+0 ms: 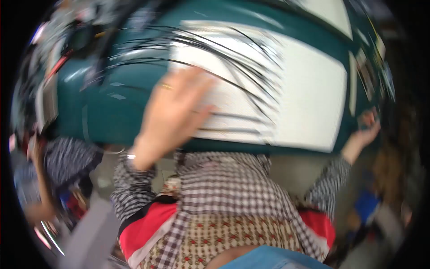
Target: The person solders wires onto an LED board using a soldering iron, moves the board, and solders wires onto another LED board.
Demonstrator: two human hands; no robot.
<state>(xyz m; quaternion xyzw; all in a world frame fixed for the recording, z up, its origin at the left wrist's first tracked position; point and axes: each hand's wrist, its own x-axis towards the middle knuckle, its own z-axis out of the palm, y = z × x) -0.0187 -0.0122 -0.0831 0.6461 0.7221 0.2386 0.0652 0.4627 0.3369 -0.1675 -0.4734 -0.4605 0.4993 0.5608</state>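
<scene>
Head view, left hand (177, 107): reached in over the left part of a white board (311, 94), at the centre left of the frame; blurred, with fingers stretched out and thumb apart; could not tell whether touching a cable.
Black cables (233, 58): ran in a loose bundle from the upper left of the frame to its centre, slanting down across the white board, partly just above the left hand.
White board: lay on the green table (121, 123), in the upper middle of the frame, reaching toward the right.
Right hand (369, 127): was held out at the right of the frame, near the table's edge, well apart from the cables; looked partly curled, but too blurred to tell whether pinching anything.
Ring (166, 86): sat on a finger of the left hand.
Co-worker's arm (42, 188): showed at the lower left of the frame.
Checked clothing (233, 184): filled the lower middle of the frame, above blue cloth (273, 259).
</scene>
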